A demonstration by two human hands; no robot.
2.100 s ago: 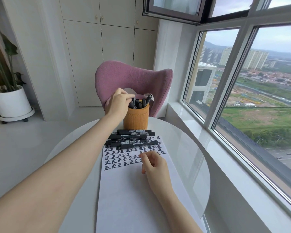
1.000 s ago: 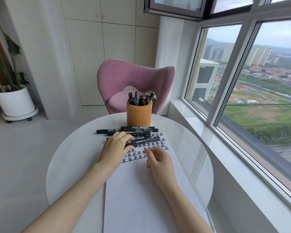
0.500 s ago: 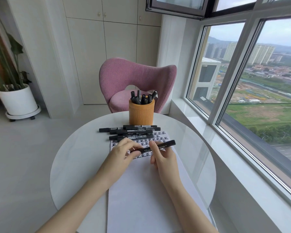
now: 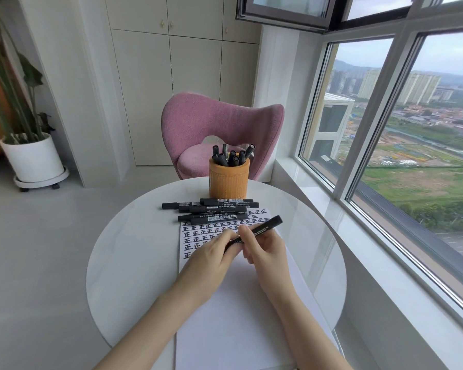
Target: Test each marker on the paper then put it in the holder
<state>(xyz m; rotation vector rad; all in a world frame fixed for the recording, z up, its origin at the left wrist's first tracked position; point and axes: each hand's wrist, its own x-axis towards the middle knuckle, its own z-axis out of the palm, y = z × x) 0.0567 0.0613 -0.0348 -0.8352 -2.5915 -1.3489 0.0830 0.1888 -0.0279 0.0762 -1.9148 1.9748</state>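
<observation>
Above the paper [image 4: 225, 316] bearing rows of 正, a black marker [image 4: 265, 227] is pinched by the left hand [image 4: 211, 253] and the right hand [image 4: 266, 252]; a lying marker [image 4: 219, 217] reads 700.

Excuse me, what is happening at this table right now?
A person at a round table holds one black marker in both hands above the paper. The left hand grips its near end and the right hand pinches its middle. It looks capped, so it will probably be opened next. The paper's far end carries rows of test marks. Several loose markers lie between paper and holder, which has more markers inside.
</observation>
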